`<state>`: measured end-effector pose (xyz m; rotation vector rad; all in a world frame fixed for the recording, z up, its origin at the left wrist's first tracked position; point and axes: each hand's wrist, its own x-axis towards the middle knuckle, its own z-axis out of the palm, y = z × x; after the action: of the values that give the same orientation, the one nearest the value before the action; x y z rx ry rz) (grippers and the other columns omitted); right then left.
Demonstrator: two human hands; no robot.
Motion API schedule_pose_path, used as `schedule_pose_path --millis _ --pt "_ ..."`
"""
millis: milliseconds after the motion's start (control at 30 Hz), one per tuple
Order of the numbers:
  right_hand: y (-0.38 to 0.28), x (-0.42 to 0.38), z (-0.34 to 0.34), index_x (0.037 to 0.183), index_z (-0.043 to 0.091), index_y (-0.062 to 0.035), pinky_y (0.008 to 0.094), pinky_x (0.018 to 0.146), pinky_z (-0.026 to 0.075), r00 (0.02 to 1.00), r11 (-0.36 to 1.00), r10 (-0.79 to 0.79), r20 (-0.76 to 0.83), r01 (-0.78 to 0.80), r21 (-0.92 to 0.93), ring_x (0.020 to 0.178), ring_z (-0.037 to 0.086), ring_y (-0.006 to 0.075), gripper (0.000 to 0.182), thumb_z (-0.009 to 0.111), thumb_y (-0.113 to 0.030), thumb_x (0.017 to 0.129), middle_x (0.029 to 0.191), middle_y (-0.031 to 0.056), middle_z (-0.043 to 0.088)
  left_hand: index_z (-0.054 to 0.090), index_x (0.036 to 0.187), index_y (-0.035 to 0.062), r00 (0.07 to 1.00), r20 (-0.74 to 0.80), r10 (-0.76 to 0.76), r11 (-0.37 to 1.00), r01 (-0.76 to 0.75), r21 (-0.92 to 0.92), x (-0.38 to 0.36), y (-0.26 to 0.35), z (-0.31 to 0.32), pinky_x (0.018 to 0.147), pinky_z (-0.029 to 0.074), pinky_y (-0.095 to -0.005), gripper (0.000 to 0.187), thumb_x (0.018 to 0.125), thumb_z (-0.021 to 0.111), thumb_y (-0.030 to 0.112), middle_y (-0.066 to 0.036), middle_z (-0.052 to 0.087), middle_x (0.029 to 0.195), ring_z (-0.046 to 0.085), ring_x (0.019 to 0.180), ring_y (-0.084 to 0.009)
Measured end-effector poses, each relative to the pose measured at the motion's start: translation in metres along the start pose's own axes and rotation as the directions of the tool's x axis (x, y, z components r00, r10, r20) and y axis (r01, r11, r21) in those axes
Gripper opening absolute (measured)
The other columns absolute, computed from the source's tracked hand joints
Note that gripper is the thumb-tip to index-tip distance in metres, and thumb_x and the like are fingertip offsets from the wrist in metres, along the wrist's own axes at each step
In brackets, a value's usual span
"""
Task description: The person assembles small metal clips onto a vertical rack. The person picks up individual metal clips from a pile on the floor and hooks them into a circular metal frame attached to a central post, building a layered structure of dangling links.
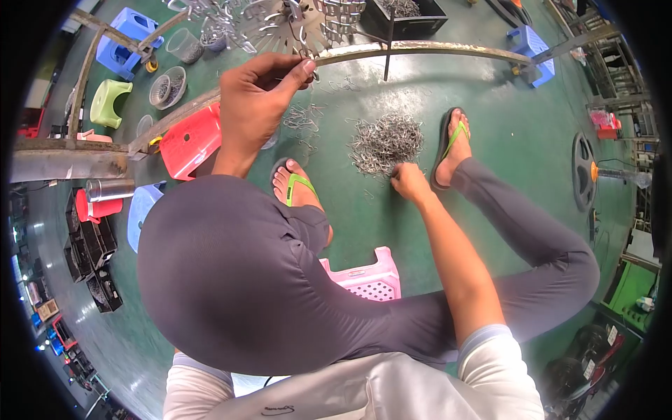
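My left hand (260,98) is raised at the rusty frame bar, thumb and forefinger pinched on a small bent metal piece (315,75) below a hanging strand of similar metal pieces (304,38). Down at the floor, my right hand (409,180) has its fingers closed at the lower right edge of a heap of small bent metal wire pieces (385,143). Whatever those fingers hold is too small or hidden to make out. More loose wire pieces (303,117) are scattered on the green floor between my left hand and the heap.
A rusty metal bar (434,47) runs across in front of me. To the left are a red stool (189,143), a green stool (108,103), a blue stool (127,43) and tubs of metal parts (168,88). A pink stool (367,281) is beneath me. A black bin (413,24) stands beyond the bar.
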<state>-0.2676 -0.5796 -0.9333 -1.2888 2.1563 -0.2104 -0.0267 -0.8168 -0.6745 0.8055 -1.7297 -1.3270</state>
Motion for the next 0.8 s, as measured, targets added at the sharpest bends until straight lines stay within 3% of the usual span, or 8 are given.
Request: schedule_pose_path --millis 33,133,200,267,367,433,533,800 --pt "0.004 -0.002 0.007 0.092 0.073 0.0068 0.0521 0.087 0.059 0.997 0.996 -0.078 -0.028 0.079 0.031 0.096 0.072 0.0459 0.022 0.073 -0.015 0.085 0.104 0.0316 0.072 0.077 0.103 -0.0057 1.0 0.0 -0.005 1.0 0.005 0.004 0.0 0.001 0.0 0.08 0.059 -0.0302 0.019 0.095 0.08 0.011 -0.01 0.078 0.091 0.074 0.084 -0.0169" --pt "0.005 0.0 0.026 0.088 0.072 0.0057 0.0533 0.085 0.058 0.986 0.971 -0.154 -0.065 0.138 -0.195 0.092 0.071 0.0466 0.021 0.07 -0.015 0.084 0.099 0.0291 0.071 0.078 0.104 -0.0037 0.998 -0.032 -0.05 0.998 0.051 0.034 0.0 -0.003 0.001 0.079 0.059 -0.0296 0.017 0.095 0.079 0.011 -0.009 0.078 0.09 0.074 0.084 -0.0154" --pt "0.0 0.004 0.033 0.085 0.071 0.0043 0.0545 0.083 0.058 0.993 0.966 -0.122 -0.001 0.118 -0.23 0.089 0.07 0.0465 0.019 0.069 -0.015 0.082 0.092 0.0272 0.07 0.079 0.102 -0.0003 0.996 -0.073 -0.056 0.997 0.059 0.043 -0.003 -0.009 0.002 0.078 0.057 -0.0278 0.013 0.095 0.079 0.01 -0.006 0.078 0.09 0.072 0.083 -0.0126" --pt "-0.007 0.005 0.038 0.086 0.072 0.002 0.0519 0.081 0.06 0.988 0.954 -0.14 -0.06 0.119 -0.274 0.089 0.073 0.0443 0.014 0.063 -0.008 0.08 0.095 0.0266 0.072 0.078 0.094 0.0017 0.993 -0.095 0.071 0.991 -0.059 0.123 -0.003 -0.013 -0.001 0.07 0.052 -0.0255 0.011 0.09 0.083 0.011 -0.003 0.073 0.081 0.065 0.074 -0.0087" --pt "-0.003 0.007 0.043 0.083 0.072 0.0015 0.0515 0.08 0.06 0.989 0.942 -0.142 -0.032 0.125 -0.311 0.088 0.073 0.0436 0.016 0.065 -0.01 0.076 0.092 0.0257 0.072 0.077 0.093 -0.0009 0.992 -0.111 0.053 0.999 -0.053 0.009 -0.004 -0.01 0.0 0.07 0.054 -0.0273 0.012 0.09 0.083 0.009 -0.005 0.073 0.082 0.066 0.074 -0.0095" --pt "-0.008 0.003 0.035 0.081 0.072 0.0015 0.052 0.08 0.06 0.995 0.941 -0.104 0.005 0.1 -0.324 0.086 0.072 0.0438 0.017 0.069 -0.014 0.074 0.089 0.0249 0.072 0.077 0.099 0.0007 0.998 -0.068 0.014 0.998 -0.009 0.064 -0.003 -0.005 -0.005 0.078 0.058 -0.0257 0.013 0.092 0.082 0.009 -0.006 0.076 0.092 0.072 0.086 -0.01" --pt "-0.012 -0.003 0.033 0.083 0.07 0.0023 0.0523 0.082 0.059 0.997 0.941 -0.08 0.006 0.077 -0.33 0.087 0.071 0.0444 0.02 0.07 -0.016 0.075 0.092 0.0259 0.071 0.077 0.1 -0.001 0.999 -0.027 0.028 0.999 -0.028 0.025 -0.005 0.0 -0.014 0.078 0.059 -0.0262 0.014 0.092 0.082 0.009 -0.007 0.076 0.093 0.072 0.087 -0.0115" --pt "-0.04 -0.004 0.011 0.095 0.059 0.0026 0.0554 0.084 0.052 0.935 0.975 -0.216 -0.283 0.222 -0.011 0.093 0.063 0.0485 0.028 0.072 -0.017 0.079 0.098 0.0255 0.064 0.077 0.098 -0.0016 0.998 -0.049 0.046 0.994 -0.041 0.1 -0.016 -0.001 -0.014 0.077 0.058 -0.0267 0.017 0.091 0.083 0.013 -0.007 0.076 0.091 0.073 0.085 -0.0138"
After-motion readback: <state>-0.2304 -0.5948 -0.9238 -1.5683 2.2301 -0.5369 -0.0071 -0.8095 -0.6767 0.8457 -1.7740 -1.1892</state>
